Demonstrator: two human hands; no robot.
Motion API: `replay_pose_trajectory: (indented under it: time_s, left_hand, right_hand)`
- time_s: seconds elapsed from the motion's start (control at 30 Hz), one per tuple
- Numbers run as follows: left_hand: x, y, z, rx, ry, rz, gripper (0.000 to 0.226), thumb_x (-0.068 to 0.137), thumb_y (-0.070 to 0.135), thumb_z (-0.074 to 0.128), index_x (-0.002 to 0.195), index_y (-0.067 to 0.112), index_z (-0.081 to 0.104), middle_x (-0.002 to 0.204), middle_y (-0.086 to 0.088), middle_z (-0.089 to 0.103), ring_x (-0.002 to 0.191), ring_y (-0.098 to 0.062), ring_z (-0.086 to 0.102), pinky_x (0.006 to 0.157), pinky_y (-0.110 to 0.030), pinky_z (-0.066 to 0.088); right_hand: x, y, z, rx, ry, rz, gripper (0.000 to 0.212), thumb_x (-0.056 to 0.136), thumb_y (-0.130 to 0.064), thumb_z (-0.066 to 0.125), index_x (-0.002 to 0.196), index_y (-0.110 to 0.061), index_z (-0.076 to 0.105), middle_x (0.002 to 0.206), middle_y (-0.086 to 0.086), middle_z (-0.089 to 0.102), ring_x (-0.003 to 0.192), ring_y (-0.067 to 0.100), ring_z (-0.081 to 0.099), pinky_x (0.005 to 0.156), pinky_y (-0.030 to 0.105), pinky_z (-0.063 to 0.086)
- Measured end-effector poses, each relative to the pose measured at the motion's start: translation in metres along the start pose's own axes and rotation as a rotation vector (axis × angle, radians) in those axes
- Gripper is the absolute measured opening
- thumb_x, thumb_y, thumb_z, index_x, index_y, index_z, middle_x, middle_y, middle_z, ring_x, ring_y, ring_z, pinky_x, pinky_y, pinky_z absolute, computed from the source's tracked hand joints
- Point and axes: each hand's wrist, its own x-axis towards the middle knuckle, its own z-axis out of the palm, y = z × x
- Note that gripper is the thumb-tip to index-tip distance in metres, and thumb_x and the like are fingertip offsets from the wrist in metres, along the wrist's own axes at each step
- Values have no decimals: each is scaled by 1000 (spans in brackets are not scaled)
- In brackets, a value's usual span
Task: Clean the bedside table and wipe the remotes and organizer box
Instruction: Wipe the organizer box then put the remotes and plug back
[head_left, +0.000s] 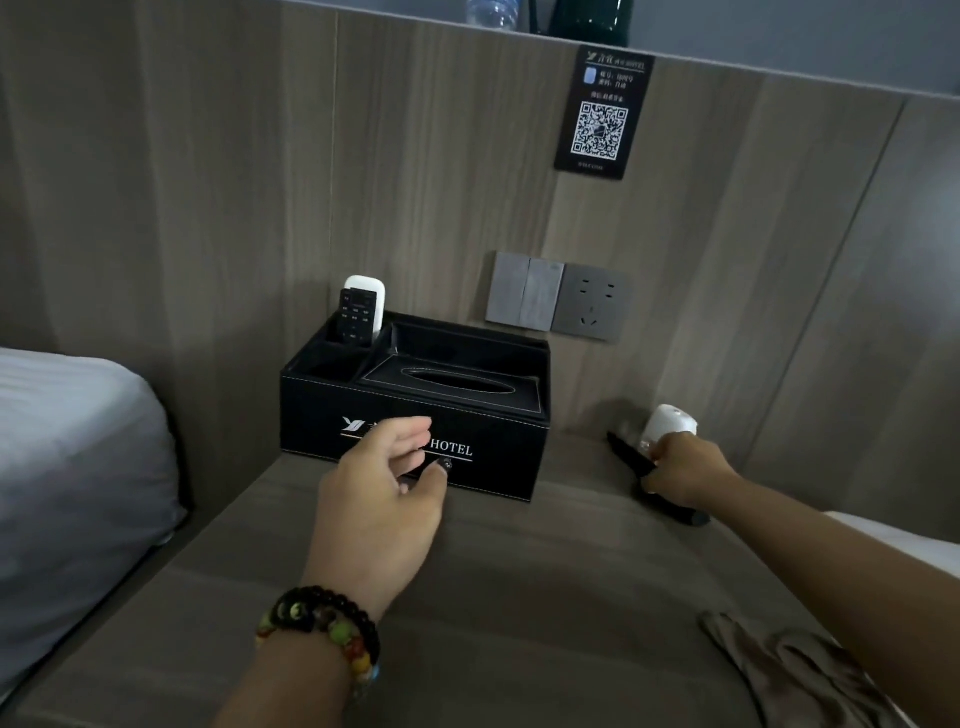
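Gripping remotes (657, 457) (right hand (680, 467)), organizer box (415, 410) beside

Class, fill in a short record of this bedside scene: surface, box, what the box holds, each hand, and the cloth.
surface: wood-grain bedside table
box: black hotel organizer box with tissue slot, against the wall panel
box contents: black remote and white remote, upright in the rear left compartment
left hand: fingers loosely open, before the box front, holding nothing
right hand: grips a white object, on a black object
cloth: brown cloth, near right corner
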Motion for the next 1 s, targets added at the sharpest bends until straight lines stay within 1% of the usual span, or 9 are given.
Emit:
replay_pose_trajectory:
  time_s: [0.17, 0.3, 0.4, 0.5, 0.57, 0.63, 0.8, 0.9, 1.0]
  left_hand:
    - [-5, -2, -4, 70, -78, 1, 36, 88, 11, 63, 118, 31, 61, 113, 16, 64, 103, 6, 58, 82, -9, 41]
    - [-6, -2, -7, -2, -138, -29, 35, 88, 10, 63, 114, 33, 62, 107, 17, 68, 97, 12, 60, 75, -4, 44]
    - [-7, -1, -8, -102, -164, -67, 30, 89, 14, 63, 111, 34, 63, 107, 15, 68, 96, 12, 61, 79, -6, 48]
    - [-4, 0, -8, -233, -123, -137, 24, 91, 21, 62, 110, 34, 62, 109, 8, 69, 100, -3, 66, 92, -31, 53]
    - [-1, 4, -8, -377, -111, -196, 22, 93, 22, 59, 113, 32, 59, 107, 4, 71, 97, -8, 68, 87, -34, 55]
    - [0, 9, -9, -523, -98, -246, 21, 93, 24, 57, 113, 28, 56, 102, 3, 72, 95, -12, 70, 83, -35, 56]
    - [1, 8, -18, -629, -72, -258, 19, 92, 24, 58, 111, 21, 58, 85, 7, 75, 88, -8, 72, 79, -33, 58]
    - [2, 6, -23, -640, -67, -266, 17, 94, 22, 57, 110, 21, 59, 93, 1, 74, 92, -13, 71, 77, -34, 59]
    - [4, 7, -26, -671, -45, -286, 20, 96, 22, 53, 114, 16, 60, 108, -7, 69, 102, -21, 68, 74, -41, 60]
  right_hand:
    - [-15, -11, -12, 42, 67, -9, 36, 86, -13, 60, 121, -4, 58, 117, 15, 55, 105, 31, 57, 79, 28, 47]
    - [-42, -29, -28, 455, 144, -97, 24, 82, -3, 67, 105, -11, 66, 106, 11, 66, 98, 31, 63, 84, 34, 53]
    - [-85, -53, -29, 678, 148, -350, 29, 80, 0, 72, 103, -17, 67, 87, -6, 70, 87, 16, 67, 89, 32, 55]
    - [-134, -77, -19, 382, 404, -709, 36, 81, -7, 70, 110, -28, 64, 90, -13, 70, 84, 9, 67, 84, 16, 52]
    - [-152, -87, -9, 162, 552, -940, 40, 80, -12, 65, 117, -27, 62, 98, -3, 72, 89, 21, 69, 74, 35, 59]
    - [-158, -94, 3, 34, 626, -1093, 44, 76, -14, 63, 120, -20, 62, 101, 1, 71, 90, 27, 68, 60, 43, 59]
    - [-168, -104, 21, -44, 593, -1230, 47, 79, -16, 70, 125, -14, 61, 111, 1, 69, 93, 22, 67, 53, 35, 58]
    - [-168, -107, 22, 79, 463, -1203, 50, 82, -28, 68, 130, -20, 58, 118, -5, 66, 105, 16, 65, 70, 37, 61]
    - [-174, -116, 16, 308, 351, -1101, 50, 77, -37, 78, 124, -26, 65, 110, -15, 66, 98, -2, 61, 84, 19, 54]
